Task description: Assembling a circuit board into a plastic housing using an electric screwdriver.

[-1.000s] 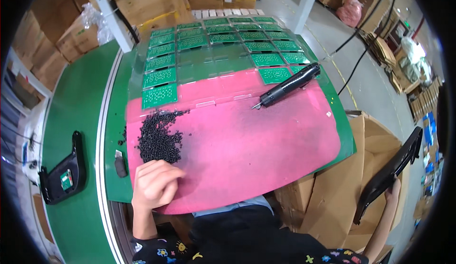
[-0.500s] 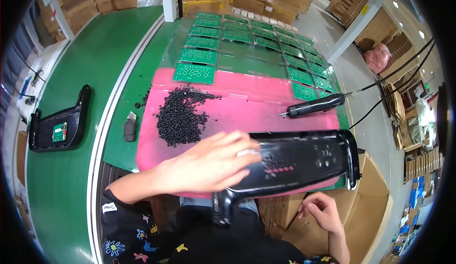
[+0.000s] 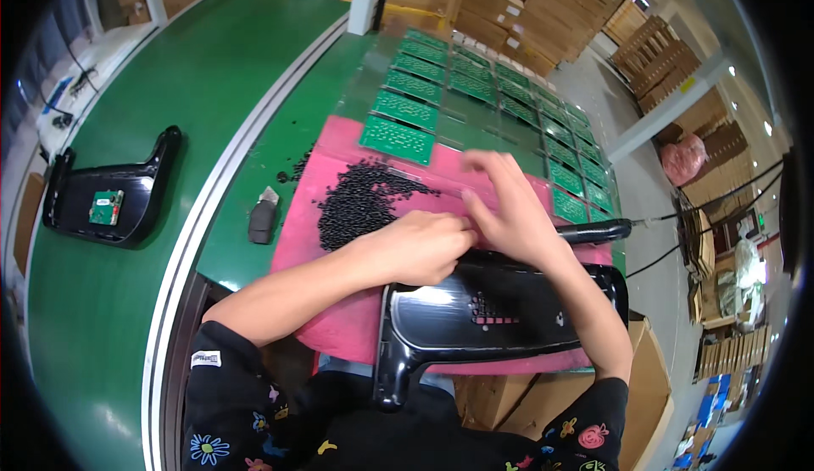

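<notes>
Left hand [image 3: 421, 246]: fingers curled in a loose fist, knuckles resting on the top edge of the black plastic housing [image 3: 500, 314]. I cannot tell whether anything is pinched inside that grip.

Right hand [image 3: 509, 212]: fingers spread and reaching forward, fingertips [image 3: 485, 164] down on the pink mat [image 3: 339, 335] just beyond the housing. Grip looks released, nothing visibly held.

The housing lies flat on the near part of the pink mat, directly in front of me, glossy side up, with a patch of small perforations near its middle and one leg hanging off the mat's near edge.

Just left of the left hand: a heap of small black screws [image 3: 360, 204] on the mat, a few strays scattered toward the green counter [image 3: 254, 89].

Behind the right wrist: a black electric screwdriver [image 3: 593, 232] lying on its side, cable running off to the right.

Beyond the mat: rows of green circuit boards [image 3: 398, 139] laid in a grid.

Left of the mat on the counter: a small dark grey block [image 3: 262, 219]. Farther left, on the green conveyor belt [image 3: 85, 318]: a second black housing [image 3: 114, 191] with a small green board seated inside.

Cardboard boxes [image 3: 509, 9] stacked in the background.
</notes>
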Available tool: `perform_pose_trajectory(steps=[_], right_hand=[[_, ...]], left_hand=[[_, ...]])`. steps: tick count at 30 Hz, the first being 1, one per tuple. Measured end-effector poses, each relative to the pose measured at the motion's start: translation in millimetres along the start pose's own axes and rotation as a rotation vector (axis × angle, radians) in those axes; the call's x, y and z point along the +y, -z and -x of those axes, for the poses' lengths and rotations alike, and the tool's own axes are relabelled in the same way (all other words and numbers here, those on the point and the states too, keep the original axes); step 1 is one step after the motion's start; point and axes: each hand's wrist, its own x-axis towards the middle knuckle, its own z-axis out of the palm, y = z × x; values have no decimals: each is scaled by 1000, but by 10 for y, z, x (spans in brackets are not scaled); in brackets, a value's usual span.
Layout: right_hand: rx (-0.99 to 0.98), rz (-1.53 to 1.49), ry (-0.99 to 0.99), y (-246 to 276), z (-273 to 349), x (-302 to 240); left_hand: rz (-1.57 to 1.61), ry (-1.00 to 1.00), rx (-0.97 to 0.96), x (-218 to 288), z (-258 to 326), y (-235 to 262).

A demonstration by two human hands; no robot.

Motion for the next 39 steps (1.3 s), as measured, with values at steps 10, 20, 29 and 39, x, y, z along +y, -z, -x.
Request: perform_pose_trajectory(steps=[10,20,29,39], right_hand=[[-120,84,-140,-749,-926,514],[266,-55,-10,-409,-791,319],[600,207,139,560,299,5],[465,299,275,526,821,268]], left_hand=[[-74,-118,193,-118,-59,-170],[-6,-126,228,-153,-83,-151],[-56,30,331,-198,-154,166],[494,128,305,46,-251,386]])
